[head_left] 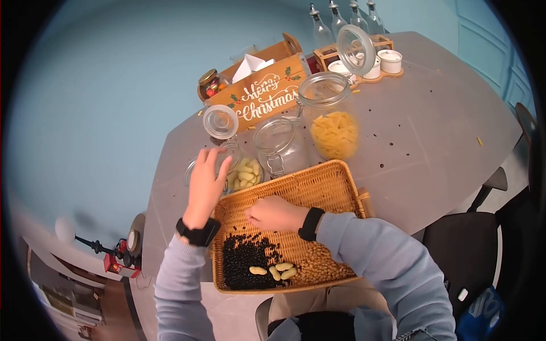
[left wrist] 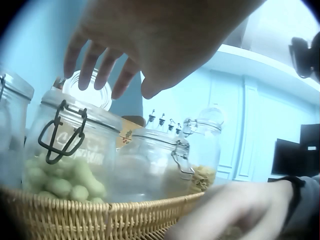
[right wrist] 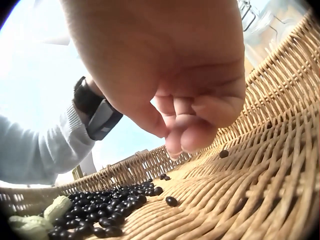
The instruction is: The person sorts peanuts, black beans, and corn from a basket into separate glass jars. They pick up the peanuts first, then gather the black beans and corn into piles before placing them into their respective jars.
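My left hand (head_left: 205, 184) hovers over a clip-top glass jar of peanuts (head_left: 245, 175), fingers spread and relaxed with nothing in them. In the left wrist view that hand (left wrist: 155, 45) shows above the jar's rim (left wrist: 82, 112). My right hand (head_left: 276, 213) is inside a wicker basket (head_left: 327, 187), low over its bare weave. The right wrist view has its fingers (right wrist: 197, 135) curled toward the thumb, with no object visible between them. Black beans (head_left: 244, 258) fill the basket's near left, tan beans (head_left: 324, 264) its near right. Several peanuts (head_left: 284, 267) lie between and on them.
Beyond the basket stand a glass jar (head_left: 278, 148) and a jar of pasta (head_left: 334, 133) with its lid raised. Behind are a wooden Merry Christmas box (head_left: 267, 94), white ramekins (head_left: 389, 61) and glass bottles (head_left: 321, 31). Stray black beans (head_left: 382, 166) dot the grey table (head_left: 432, 136).
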### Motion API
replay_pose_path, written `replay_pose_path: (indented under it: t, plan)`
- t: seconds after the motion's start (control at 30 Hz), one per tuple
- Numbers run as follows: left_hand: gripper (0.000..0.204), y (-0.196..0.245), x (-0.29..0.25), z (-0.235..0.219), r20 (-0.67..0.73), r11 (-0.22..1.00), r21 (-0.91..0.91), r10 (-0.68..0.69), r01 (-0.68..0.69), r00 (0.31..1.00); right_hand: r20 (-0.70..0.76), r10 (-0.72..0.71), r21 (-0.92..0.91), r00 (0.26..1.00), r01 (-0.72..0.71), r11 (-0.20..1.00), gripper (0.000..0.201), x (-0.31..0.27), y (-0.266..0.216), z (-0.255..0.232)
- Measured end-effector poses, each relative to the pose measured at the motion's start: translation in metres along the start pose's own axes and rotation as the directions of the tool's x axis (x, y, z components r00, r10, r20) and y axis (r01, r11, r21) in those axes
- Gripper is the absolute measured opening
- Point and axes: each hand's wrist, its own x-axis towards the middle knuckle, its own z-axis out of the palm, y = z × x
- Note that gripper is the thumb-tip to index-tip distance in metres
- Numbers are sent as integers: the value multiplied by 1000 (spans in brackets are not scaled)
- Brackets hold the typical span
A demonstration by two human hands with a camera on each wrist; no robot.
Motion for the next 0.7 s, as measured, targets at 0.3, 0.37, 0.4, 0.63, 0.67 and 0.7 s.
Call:
replay_pose_path:
  t: [0.3,0.37,0.4,0.63,0.67,0.7]
  plan:
    - [23,43,-85,-42,895,944,-329,316,-11,314,-6,48,-272,999,-48,961,9,-3,3,4]
    - [22,50,-107,-37,895,953,-273,302,-135,328,61,40,-301,997,-20,953,12,-3,4,3]
    - [21,52,-114,-34,887,950,-247,301,-190,351,63,41,-300,997,-20,954,12,-2,5,3]
    - [17,63,-98,-45,829,976,-206,209,-63,519,58,70,-254,996,-53,966,10,-4,3,1]
    - [17,65,-99,-43,828,977,-205,206,-60,521,56,67,-254,996,-51,966,10,-3,3,1]
    - [19,66,-102,-39,787,953,-298,278,-56,551,57,66,-255,996,-50,966,10,-3,3,1]
